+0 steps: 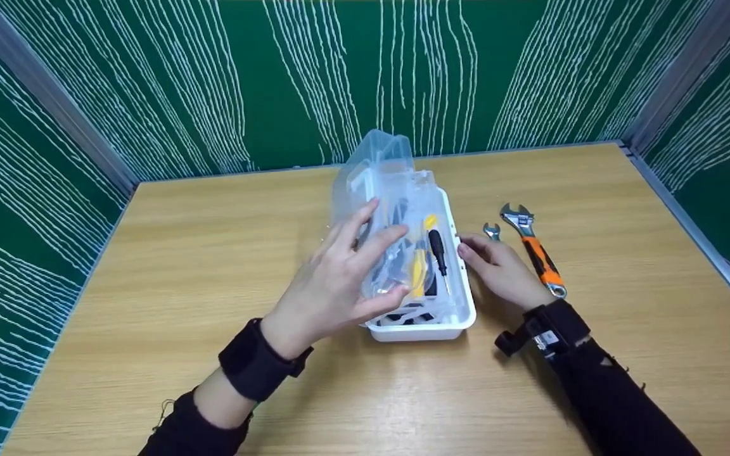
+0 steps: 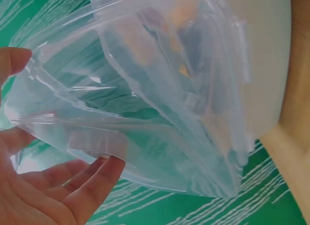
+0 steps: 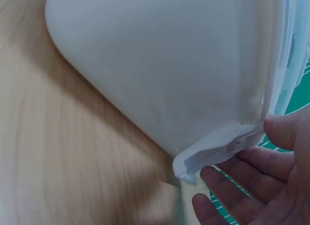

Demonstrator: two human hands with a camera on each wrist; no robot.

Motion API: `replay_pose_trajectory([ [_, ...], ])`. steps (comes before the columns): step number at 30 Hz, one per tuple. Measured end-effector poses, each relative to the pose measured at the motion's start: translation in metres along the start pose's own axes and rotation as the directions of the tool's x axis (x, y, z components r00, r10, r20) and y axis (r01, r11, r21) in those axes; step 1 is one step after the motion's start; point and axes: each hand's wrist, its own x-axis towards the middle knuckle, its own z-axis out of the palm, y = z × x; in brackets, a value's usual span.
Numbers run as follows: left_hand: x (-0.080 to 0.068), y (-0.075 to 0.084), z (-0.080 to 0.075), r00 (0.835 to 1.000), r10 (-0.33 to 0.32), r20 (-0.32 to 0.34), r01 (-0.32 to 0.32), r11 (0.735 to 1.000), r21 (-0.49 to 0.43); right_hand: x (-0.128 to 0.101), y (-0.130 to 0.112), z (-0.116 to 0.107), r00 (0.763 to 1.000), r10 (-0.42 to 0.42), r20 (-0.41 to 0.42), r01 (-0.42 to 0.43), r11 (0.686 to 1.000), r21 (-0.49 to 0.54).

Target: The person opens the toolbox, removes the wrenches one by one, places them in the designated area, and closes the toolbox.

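Both hands at the white box (image 1: 457,316), mid-table (image 1: 213,253).
Left hand (image 1: 333,285), fingers spread, rests against the clear lid (image 1: 381,183), raised half open. Right hand (image 1: 498,269), fingers relaxed, touches the box's side latch (image 3: 213,150); wrench (image 1: 533,247) just beside.

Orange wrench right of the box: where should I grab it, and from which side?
Judging by its pose, grip the orange handle mid-length, from above. The wrench lies flat on the table, jaw end away from you; the right hand is already beside it.
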Motion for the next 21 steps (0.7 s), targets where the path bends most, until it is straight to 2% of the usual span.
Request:
replay_pose_trajectory([
  [11,0.013,0.012,0.011,0.995,0.104,-0.001,-0.104,0.989,0.107,-0.002,0.001,0.000,0.999,-0.043,-0.031,0.045,0.997,0.058],
  [21,0.022,0.024,0.024,0.987,0.145,0.074,-0.159,0.960,0.230,-0.003,0.002,-0.002,1.000,-0.025,0.002,0.025,0.995,0.096],
])
